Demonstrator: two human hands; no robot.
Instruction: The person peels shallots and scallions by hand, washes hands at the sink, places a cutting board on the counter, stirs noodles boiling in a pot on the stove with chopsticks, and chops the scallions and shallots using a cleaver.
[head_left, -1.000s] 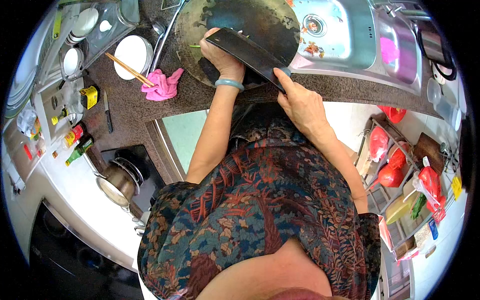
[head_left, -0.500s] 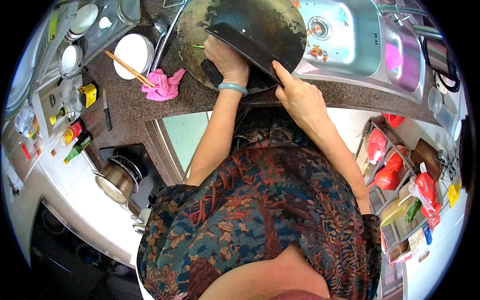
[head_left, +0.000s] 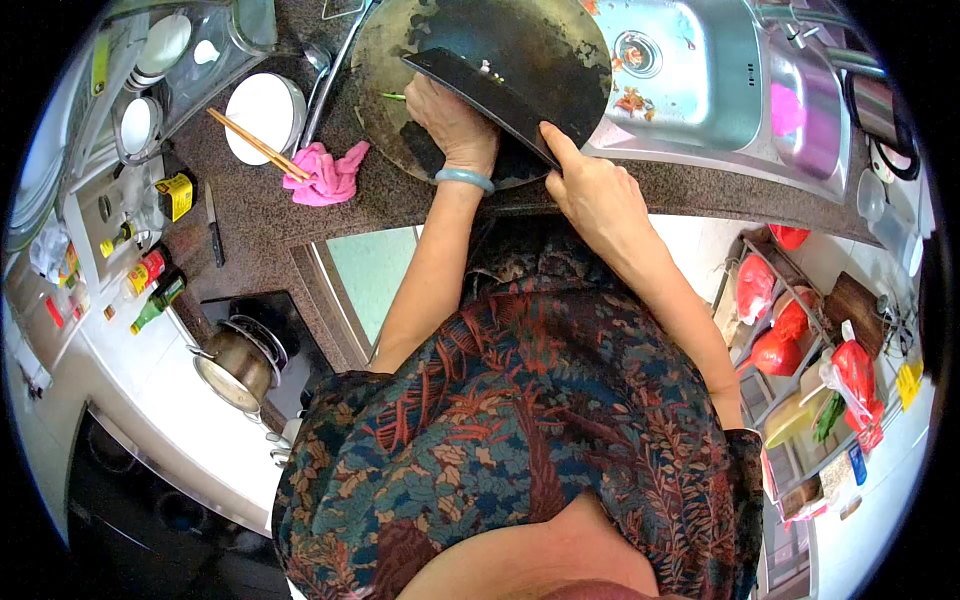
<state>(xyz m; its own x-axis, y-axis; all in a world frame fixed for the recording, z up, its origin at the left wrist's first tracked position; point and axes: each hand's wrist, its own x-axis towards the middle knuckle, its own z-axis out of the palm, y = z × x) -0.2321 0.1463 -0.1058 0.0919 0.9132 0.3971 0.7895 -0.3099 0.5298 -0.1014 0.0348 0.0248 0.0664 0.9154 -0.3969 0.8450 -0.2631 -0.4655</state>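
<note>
A dark-bladed cleaver (head_left: 485,103) stands on edge over a round, worn chopping board (head_left: 385,45). My right hand (head_left: 590,185) is closed round its handle, with the index finger along the blade. Close against the blade's near side, my left hand (head_left: 450,125), with a pale green bangle at the wrist, is curled down on the board. From under it pokes the green end of what looks like a spring onion (head_left: 393,96); the fingers hide the rest. Small whitish cut pieces (head_left: 490,70) lie beyond the blade.
Right of the board is a metal sink (head_left: 700,90) with food scraps. To the left are a white bowl (head_left: 265,110), chopsticks (head_left: 245,137), a pink cloth (head_left: 330,175), a ladle (head_left: 325,90) and a small knife (head_left: 213,230). A pot (head_left: 235,375) stands lower left.
More whitish cut pieces lie beyond the cleaver's blade. The cleaver and both hands have shifted slightly left in the view.
</note>
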